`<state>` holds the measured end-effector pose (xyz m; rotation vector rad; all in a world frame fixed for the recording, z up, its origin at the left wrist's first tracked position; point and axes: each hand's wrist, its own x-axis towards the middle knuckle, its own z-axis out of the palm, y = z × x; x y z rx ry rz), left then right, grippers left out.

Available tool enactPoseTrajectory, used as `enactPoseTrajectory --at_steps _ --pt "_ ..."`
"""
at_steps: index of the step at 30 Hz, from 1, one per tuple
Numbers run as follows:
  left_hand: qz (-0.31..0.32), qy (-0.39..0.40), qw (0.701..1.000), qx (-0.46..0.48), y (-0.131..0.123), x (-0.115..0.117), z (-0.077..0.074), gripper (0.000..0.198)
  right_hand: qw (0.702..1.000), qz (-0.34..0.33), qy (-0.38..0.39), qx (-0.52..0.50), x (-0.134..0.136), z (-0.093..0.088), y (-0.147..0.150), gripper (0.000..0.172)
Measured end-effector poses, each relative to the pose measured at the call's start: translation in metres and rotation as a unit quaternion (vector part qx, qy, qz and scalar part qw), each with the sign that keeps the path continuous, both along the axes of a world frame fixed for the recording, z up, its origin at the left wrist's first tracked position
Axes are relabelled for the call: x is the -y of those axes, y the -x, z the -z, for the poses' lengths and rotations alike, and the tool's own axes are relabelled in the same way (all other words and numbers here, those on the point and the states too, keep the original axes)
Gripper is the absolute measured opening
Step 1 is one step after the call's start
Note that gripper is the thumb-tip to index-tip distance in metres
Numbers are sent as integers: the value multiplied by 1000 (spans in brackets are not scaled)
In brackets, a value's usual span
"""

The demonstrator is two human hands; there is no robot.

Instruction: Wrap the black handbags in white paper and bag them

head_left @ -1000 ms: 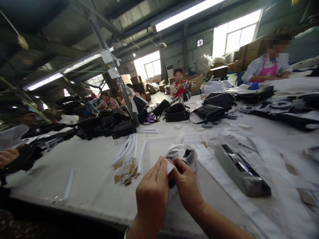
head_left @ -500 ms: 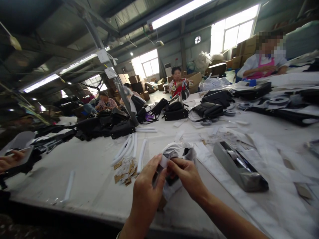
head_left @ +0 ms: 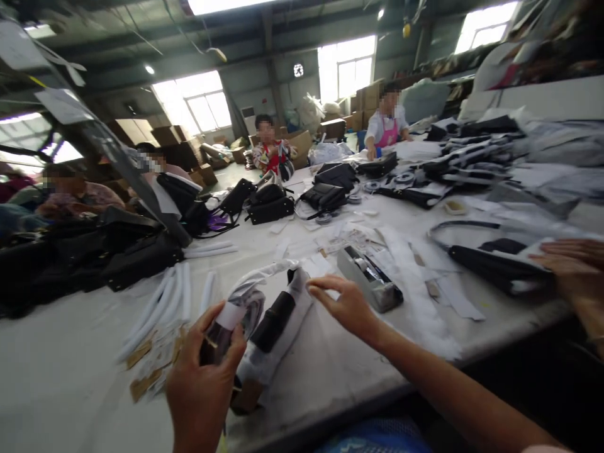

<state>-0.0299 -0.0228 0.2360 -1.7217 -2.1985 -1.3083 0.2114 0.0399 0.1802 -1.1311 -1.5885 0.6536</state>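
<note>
My left hand point(head_left: 207, 358) is closed around one side of a looped black strap point(head_left: 274, 321) partly wrapped in thin white material. A white band point(head_left: 230, 316) goes around the strap between its thumb and fingers. My right hand point(head_left: 346, 305) is held in a pinch beside the far end of the wrapped strap. A small pale bit shows by its fingers, too indistinct to name. Beyond this hand stands a grey tape dispenser point(head_left: 370, 280). Left of the strap lie brown and clear scraps point(head_left: 153, 362) and several white foam tubes point(head_left: 174, 292).
Black bags point(head_left: 271, 204) stand farther back on the white table point(head_left: 330, 377). White sheet strips point(head_left: 415, 296) lie right of the dispenser. At the right edge, another person's hands point(head_left: 573, 264) rest at a black bag point(head_left: 503, 267). A slanted metal post point(head_left: 127, 163) rises at left.
The view has swung right. My right hand has moved away from my left, and the looped strap now shows between them. Another person's hands and bag have come into view at right.
</note>
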Motion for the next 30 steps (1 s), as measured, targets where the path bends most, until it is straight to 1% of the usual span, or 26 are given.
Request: enactPoseTrajectory --at_steps 1,3,4,5,6,7,9,11,13,16,18,20,21,23,25,28,30 --pt "-4 7 1000 2 1 -1 -1 45 996 80 -10 39 -5 11 -26 23" --pt "-4 12 1000 12 2 -3 -1 45 969 218 3 120 -16 35 -77 26" --pt "-4 11 1000 17 1 -3 -1 45 952 265 29 147 -21 47 -98 25" --pt "-4 12 1000 21 0 -3 0 45 941 294 62 157 -25 57 -116 23" --pt "-3 12 1000 23 -1 -3 0 45 934 307 102 150 -28 66 -130 21" --pt "0 12 1000 23 -2 -3 1 45 932 307 141 135 -31 74 -140 19" --pt "13 10 1000 22 -3 -3 2 45 933 281 205 94 -34 84 -149 21" --pt "22 5 1000 20 -3 -2 2 44 936 251 239 62 -33 86 -151 26" --pt "24 2 1000 20 -2 -1 2 43 938 238 248 38 -28 80 -150 34" --pt "21 2 1000 19 0 1 1 42 950 229 210 -37 -11 59 -148 38" --pt "15 5 1000 20 1 0 1 43 952 215 197 -96 4 46 -148 41" --pt "12 9 1000 24 2 0 2 43 943 190 231 -148 20 41 -147 48" --pt "14 9 1000 25 2 -1 3 43 934 179 257 -172 27 42 -147 52" --pt "19 9 999 24 3 -2 4 43 915 172 294 -217 38 54 -146 55" --pt "19 10 1000 22 3 -2 5 43 904 192 303 -234 43 73 -146 54" --pt "12 13 1000 20 5 -3 6 44 903 223 290 -223 40 101 -147 52" --pt "13 14 1000 19 6 -3 6 45 905 234 282 -214 35 113 -148 52"
